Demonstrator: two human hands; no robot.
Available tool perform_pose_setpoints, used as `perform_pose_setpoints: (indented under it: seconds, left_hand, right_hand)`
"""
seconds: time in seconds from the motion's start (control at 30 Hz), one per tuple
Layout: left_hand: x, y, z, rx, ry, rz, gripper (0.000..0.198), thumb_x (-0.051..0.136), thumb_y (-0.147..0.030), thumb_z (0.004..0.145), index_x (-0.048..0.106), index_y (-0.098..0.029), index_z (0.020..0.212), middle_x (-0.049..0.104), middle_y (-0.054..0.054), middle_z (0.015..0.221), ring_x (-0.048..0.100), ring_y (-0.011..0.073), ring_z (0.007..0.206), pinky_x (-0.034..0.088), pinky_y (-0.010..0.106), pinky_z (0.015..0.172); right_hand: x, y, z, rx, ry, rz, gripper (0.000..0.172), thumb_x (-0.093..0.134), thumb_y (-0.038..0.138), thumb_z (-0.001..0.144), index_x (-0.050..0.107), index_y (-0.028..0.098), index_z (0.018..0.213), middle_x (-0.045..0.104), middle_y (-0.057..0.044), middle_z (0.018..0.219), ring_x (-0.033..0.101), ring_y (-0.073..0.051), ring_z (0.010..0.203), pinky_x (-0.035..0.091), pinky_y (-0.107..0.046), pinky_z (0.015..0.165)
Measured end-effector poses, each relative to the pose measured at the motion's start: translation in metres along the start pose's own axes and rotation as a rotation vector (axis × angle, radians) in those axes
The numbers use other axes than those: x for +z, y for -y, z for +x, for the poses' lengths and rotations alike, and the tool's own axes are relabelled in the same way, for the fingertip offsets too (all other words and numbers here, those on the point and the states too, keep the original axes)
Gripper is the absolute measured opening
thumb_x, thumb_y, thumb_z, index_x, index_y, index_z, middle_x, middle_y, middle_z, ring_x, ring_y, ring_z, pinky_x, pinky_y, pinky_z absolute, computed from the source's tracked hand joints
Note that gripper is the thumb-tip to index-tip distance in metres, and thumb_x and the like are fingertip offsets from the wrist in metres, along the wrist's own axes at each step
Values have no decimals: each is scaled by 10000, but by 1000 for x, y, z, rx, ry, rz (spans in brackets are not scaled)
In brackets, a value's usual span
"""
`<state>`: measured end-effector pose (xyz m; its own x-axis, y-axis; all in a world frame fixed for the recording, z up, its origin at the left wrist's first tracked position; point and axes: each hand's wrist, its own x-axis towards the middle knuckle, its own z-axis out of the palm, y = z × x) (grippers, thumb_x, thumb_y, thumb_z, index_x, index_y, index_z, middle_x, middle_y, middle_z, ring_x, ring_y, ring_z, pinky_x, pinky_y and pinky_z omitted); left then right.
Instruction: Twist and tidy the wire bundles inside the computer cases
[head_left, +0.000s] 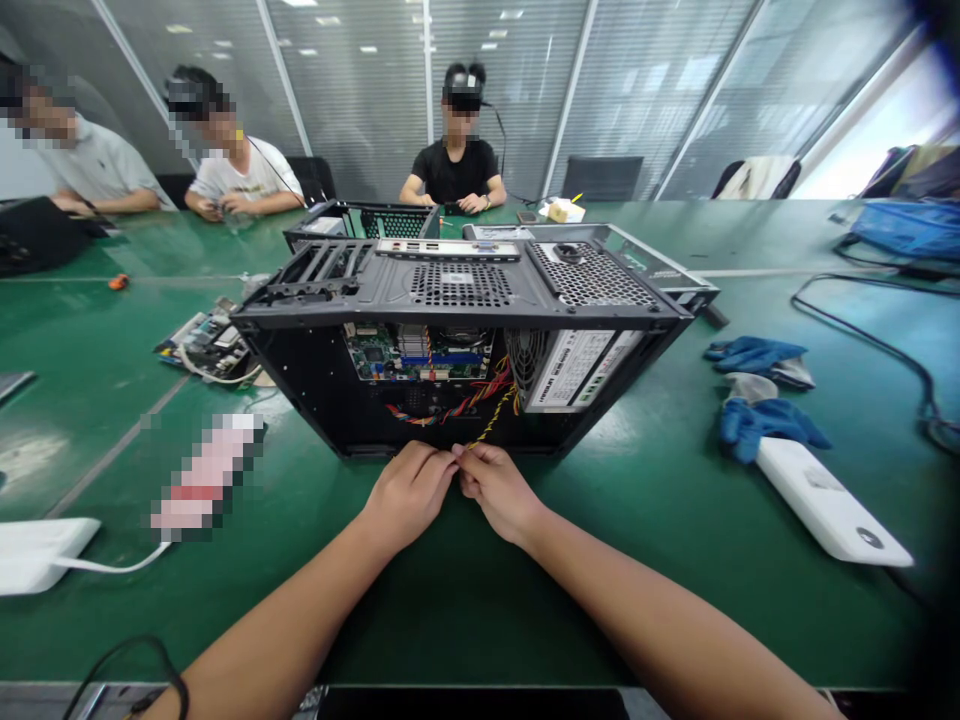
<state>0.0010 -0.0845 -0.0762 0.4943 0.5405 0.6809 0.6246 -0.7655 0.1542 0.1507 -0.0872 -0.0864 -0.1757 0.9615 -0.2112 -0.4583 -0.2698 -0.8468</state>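
An open black computer case (pixel 289 365) stands on the table in front of me, its inside facing my hands. Within it are a green motherboard (pixel 375 352) and a power supply (pixel 585 372) with a white label. From the power supply, a twisted yellow-and-black cable (pixel 491 424) runs down to my right hand (pixel 499 490), which is closed on it. My left hand (pixel 412 495) meets the right at the fingertips, just before the case's lower edge. Its fingers are pinched, and whatever lies between them is hidden. A red multicoloured wire bundle (pixel 457 408) hangs behind.
Left of the case lie a circuit board (pixel 214 340) and a blurred-out phone (pixel 206 475) on a white cord. Blue gloves (pixel 772 415) and a white power bank (pixel 832 500) are at right. Three people sit across the green table (pixel 645 560), beyond other case parts (pixel 645 255).
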Motion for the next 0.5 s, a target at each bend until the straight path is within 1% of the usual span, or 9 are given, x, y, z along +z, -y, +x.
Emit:
perform_pose_setpoints:
  seconds: [0.2,0.3,0.5]
  left_hand:
    - [0,1,-2,-43,7,-41,86,518,-143,901,603,-153,894,609,55,789,555,150,714,514,297,689]
    - [0,1,-3,-59,8,-65,74,529,-146,886,599,-161,868,604,46,766,551,144,690,503,288,672]
    - [1,0,-3,-71,14,-98,94,533,-135,848,603,-166,793,591,30,707,540,131,643,478,269,631]
  right_hand:
    - [0,6,1,38,-19,18,447,769,473,657,448,176,566,383,66,490,298,-58,460,177,-251,470]
    - [0,9,2,41,-35,22,415,788,447,634,475,176,601,402,68,500,317,-60,462,204,-241,467]
    - [0,6,0,18,-9,-51,350,763,405,660,502,175,629,418,70,493,340,-65,460,217,-244,468]
